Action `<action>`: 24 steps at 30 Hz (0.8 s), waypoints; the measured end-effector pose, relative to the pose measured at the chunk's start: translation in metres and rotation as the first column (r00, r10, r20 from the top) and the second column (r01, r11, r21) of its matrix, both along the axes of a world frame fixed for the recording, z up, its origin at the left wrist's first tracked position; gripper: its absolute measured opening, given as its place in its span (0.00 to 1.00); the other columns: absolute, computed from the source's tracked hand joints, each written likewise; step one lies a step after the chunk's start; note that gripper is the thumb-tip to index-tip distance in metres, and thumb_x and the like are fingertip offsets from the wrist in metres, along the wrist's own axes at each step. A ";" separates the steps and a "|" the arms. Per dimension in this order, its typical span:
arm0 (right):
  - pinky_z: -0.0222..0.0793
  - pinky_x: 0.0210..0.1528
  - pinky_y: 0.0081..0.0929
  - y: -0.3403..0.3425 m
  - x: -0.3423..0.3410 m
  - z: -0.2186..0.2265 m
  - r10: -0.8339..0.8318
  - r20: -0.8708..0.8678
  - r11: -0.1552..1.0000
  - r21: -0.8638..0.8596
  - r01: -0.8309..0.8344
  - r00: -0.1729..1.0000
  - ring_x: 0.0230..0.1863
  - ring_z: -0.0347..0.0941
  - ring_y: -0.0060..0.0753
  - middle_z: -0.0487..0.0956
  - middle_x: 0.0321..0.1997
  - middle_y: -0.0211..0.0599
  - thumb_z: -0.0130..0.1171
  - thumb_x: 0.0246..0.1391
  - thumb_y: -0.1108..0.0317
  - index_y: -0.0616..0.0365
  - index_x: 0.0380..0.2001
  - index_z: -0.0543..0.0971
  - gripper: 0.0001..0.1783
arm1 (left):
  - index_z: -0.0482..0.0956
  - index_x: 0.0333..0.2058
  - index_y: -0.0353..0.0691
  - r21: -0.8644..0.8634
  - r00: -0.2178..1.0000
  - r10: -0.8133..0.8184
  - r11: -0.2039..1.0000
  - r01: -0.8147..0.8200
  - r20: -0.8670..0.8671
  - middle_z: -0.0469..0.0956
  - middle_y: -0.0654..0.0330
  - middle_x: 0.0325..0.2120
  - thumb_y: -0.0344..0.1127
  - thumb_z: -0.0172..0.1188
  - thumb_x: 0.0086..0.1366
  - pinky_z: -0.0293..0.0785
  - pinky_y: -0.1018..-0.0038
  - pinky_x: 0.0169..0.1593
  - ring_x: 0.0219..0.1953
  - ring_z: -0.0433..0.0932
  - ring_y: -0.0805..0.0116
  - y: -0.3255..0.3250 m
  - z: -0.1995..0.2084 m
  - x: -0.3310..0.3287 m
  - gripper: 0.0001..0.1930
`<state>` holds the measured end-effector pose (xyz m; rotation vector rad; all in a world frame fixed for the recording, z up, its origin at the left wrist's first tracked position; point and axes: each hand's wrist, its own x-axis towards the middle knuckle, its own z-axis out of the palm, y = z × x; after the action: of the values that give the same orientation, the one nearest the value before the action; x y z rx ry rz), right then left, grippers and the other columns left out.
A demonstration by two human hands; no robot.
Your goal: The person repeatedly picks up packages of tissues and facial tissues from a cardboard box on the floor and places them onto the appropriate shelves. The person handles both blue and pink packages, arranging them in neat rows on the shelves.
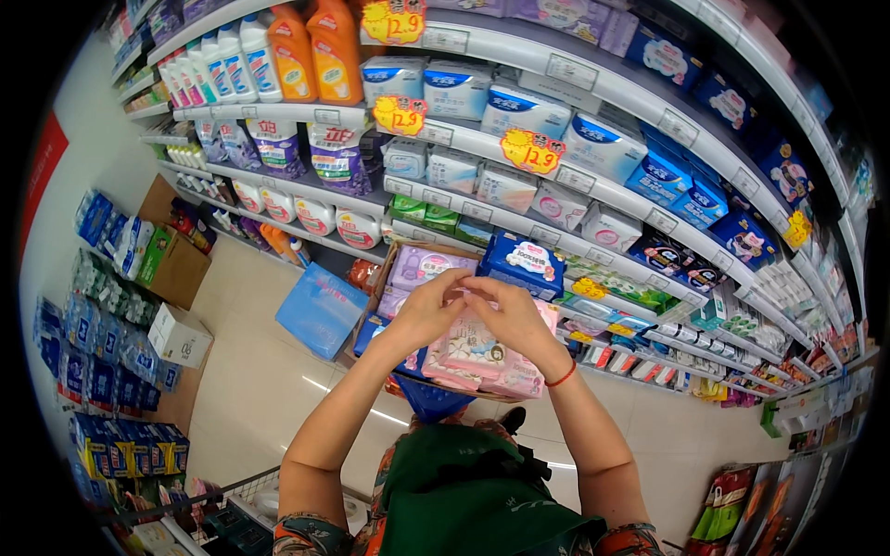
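Note:
Both my hands meet over an open cardboard box packed with soft packs of sanitary pads. My left hand has its fingers curled inward, and my right hand, with a red cord on its wrist, mirrors it. Their fingertips touch or nearly touch; whatever they pinch is hidden or too small to make out. Just below them lies a pink pack with a floral print. A purple pack sits at the box's far left, and a dark blue pack at its far right.
A blue stool shows under the box. On the floor to its left lies a light blue package. Curved shelves of packs and bottles rise ahead. Wrapped bottles and a white carton stand left; a wire cart is lower left.

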<state>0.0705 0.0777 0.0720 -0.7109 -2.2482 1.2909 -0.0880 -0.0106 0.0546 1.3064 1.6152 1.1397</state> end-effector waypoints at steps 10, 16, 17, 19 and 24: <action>0.75 0.48 0.29 0.030 0.055 0.052 -0.120 0.020 0.990 0.076 0.119 0.993 0.48 0.81 0.37 0.83 0.48 0.46 0.59 0.62 0.66 0.61 0.54 0.78 0.19 | 0.63 0.65 0.38 0.092 0.988 -0.126 0.989 0.118 0.088 0.74 0.56 0.52 0.25 0.55 0.69 0.74 0.73 0.53 0.52 0.77 0.69 0.046 0.045 0.046 0.26; 0.75 0.38 0.33 0.051 0.092 0.081 -0.215 -0.136 0.961 0.144 0.234 0.967 0.47 0.82 0.46 0.83 0.47 0.50 0.60 0.59 0.65 0.60 0.53 0.79 0.20 | 0.59 0.68 0.37 0.225 0.970 -0.233 0.951 0.213 0.065 0.70 0.50 0.59 0.25 0.55 0.70 0.73 0.70 0.57 0.57 0.75 0.64 0.079 0.079 0.077 0.29; 0.75 0.38 0.33 0.055 0.099 0.087 -0.230 -0.135 0.960 0.129 0.247 0.964 0.48 0.81 0.46 0.83 0.48 0.50 0.60 0.58 0.65 0.60 0.53 0.78 0.20 | 0.58 0.68 0.38 0.235 0.968 -0.246 0.944 0.231 0.040 0.70 0.50 0.59 0.25 0.55 0.70 0.73 0.70 0.57 0.57 0.75 0.63 0.085 0.087 0.084 0.30; 0.75 0.36 0.30 0.065 0.115 0.097 -0.243 -0.178 0.935 0.220 0.279 0.954 0.48 0.81 0.44 0.83 0.48 0.50 0.61 0.59 0.65 0.60 0.54 0.79 0.20 | 0.58 0.68 0.38 0.260 0.962 -0.270 0.933 0.248 0.051 0.69 0.49 0.60 0.25 0.55 0.69 0.74 0.69 0.56 0.57 0.75 0.62 0.100 0.099 0.100 0.30; 0.73 0.48 0.28 0.082 0.163 0.136 -0.318 -0.171 0.901 0.252 0.354 0.932 0.54 0.79 0.36 0.82 0.53 0.43 0.60 0.60 0.68 0.60 0.56 0.77 0.20 | 0.59 0.68 0.38 0.357 0.937 -0.350 0.874 0.329 -0.007 0.69 0.48 0.60 0.25 0.53 0.70 0.73 0.67 0.58 0.58 0.74 0.60 0.135 0.135 0.144 0.29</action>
<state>0.2338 0.1600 0.2080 -0.8407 -2.0360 0.8096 0.0565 0.1240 0.1898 1.6927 1.1057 1.2654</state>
